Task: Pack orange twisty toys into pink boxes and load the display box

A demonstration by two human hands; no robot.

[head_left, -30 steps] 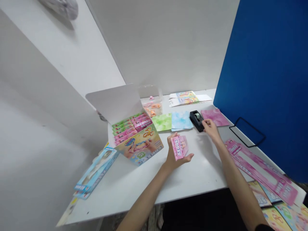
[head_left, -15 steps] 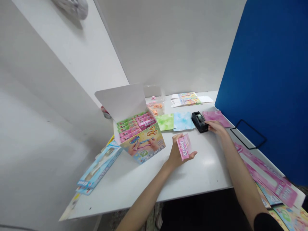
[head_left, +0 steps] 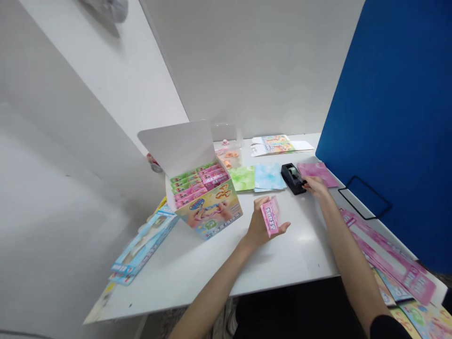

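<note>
White table (head_left: 219, 263), pink packet (head_left: 270, 216) in left hand (head_left: 259, 228), seemingly upright

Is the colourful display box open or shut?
Open: the colourful cardboard display box has its white lid flap standing up, and rows of pink and green packs show inside.

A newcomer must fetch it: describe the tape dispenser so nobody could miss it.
Start at the blue partition right of the white table. Beside it lies a row of pastel sheets; the tape dispenser sits between the blue sheet and the pink sheet, at the fingertips of the right hand. It is the only black, blocky thing among flat paper.
</note>
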